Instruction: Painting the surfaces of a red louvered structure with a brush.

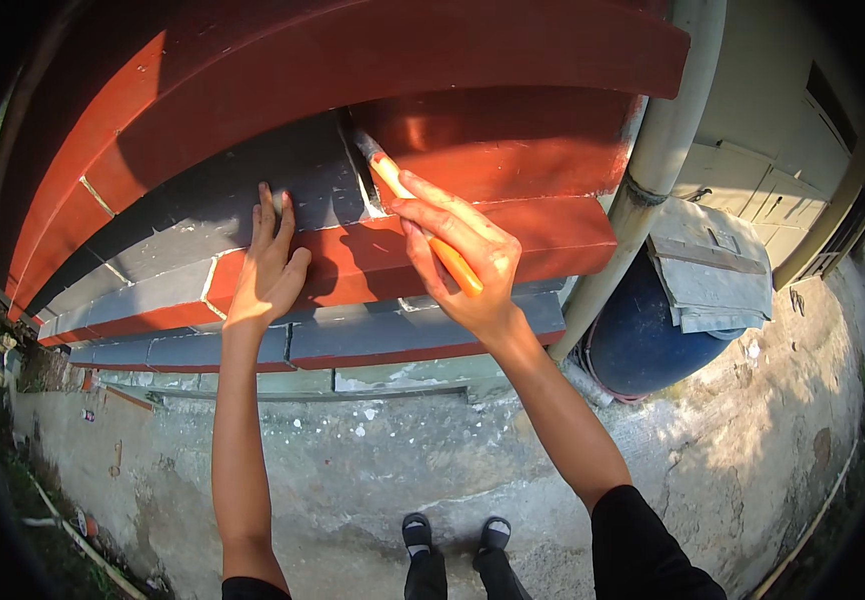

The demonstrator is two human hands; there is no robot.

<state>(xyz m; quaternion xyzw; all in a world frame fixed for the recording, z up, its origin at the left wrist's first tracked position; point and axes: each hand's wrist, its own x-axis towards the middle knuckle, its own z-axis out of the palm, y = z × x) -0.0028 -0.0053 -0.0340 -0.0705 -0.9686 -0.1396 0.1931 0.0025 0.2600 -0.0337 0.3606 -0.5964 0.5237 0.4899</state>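
Note:
My right hand grips a paintbrush with an orange handle, the fingers closed round it. The brush tip points up and left, at the narrow gap between a dark grey tile and a red-painted tile. My left hand lies with its fingers stretched out against the grey surface, left of the brush. A small pale spot shows between its fingertips, too small to make out. Below the brush runs the red front edge of the tiled step, with white lines along its joints.
A lower grey step with a red edge runs beneath. At the right stand a pale vertical pipe and a dark blue barrel covered by a grey board. My feet stand on the rough concrete ground.

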